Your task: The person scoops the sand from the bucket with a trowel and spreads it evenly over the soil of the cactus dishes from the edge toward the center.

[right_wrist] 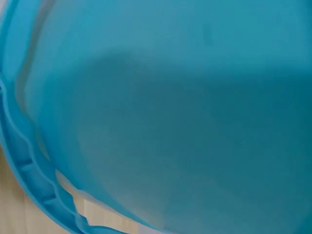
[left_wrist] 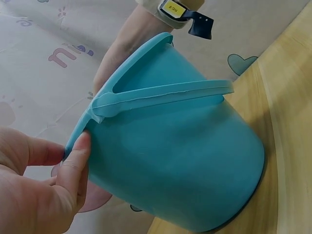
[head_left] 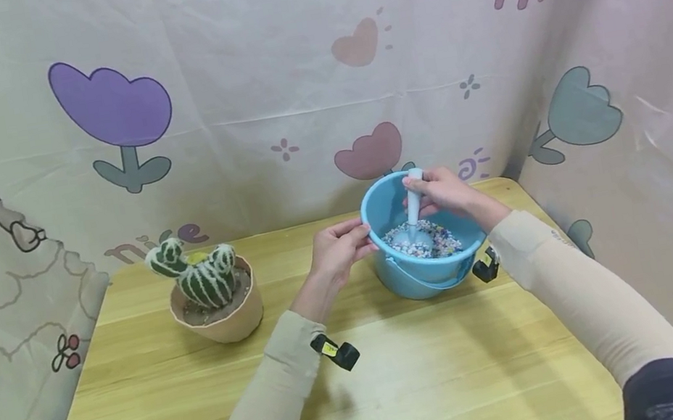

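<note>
A blue plastic bucket (head_left: 416,277) stands on the table, with small multicoloured pebbles (head_left: 446,242) in its bottom. My left hand (head_left: 338,250) pinches the bucket's left rim between thumb and fingers, which shows closely in the left wrist view (left_wrist: 46,187). Over the bucket's right side, my right hand (head_left: 442,192) grips the upright handle of a light blue scoop (head_left: 415,206). The scoop's bowl rests down among the pebbles. Only the bucket's wall (right_wrist: 195,122) and its handle fill the right wrist view; the right hand is hidden there.
A potted cactus (head_left: 208,283) with white stripes stands in a peach-coloured pot (head_left: 232,328) on the table's left side. The wooden table (head_left: 405,390) has a patterned cloth (head_left: 245,48) hanging behind it and along both sides.
</note>
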A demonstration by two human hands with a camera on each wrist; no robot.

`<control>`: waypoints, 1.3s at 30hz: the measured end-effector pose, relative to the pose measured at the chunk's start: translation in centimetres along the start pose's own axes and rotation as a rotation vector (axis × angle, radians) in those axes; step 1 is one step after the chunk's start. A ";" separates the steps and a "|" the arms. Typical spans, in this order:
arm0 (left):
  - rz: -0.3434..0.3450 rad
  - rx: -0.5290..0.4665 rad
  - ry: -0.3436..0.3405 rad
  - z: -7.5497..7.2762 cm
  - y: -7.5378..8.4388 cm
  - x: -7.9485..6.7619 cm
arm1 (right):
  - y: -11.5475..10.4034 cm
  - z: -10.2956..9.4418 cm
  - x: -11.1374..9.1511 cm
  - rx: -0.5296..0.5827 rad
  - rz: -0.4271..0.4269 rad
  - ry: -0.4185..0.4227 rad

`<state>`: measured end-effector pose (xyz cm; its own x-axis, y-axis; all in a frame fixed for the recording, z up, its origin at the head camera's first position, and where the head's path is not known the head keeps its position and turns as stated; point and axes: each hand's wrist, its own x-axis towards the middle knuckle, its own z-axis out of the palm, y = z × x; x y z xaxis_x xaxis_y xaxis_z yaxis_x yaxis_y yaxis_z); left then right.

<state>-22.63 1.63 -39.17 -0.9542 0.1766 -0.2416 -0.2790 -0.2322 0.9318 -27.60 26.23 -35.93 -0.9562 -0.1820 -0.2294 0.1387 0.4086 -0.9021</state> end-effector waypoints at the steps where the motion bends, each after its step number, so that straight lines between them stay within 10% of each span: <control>1: 0.000 0.001 0.001 0.0 0.0 0.0 | 0.0 0.0 0.0 0.022 0.005 -0.004; 39: -0.003 0.025 -0.001 -0.1 0.0 0.0 | -1.5 -2.7 -0.6 0.219 0.146 0.079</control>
<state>-22.63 1.51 -39.25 -0.9532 0.1779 -0.2444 -0.2791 -0.2080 0.9375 -27.91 28.13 -33.50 -0.9377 -0.0618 -0.3419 0.3213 0.2206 -0.9209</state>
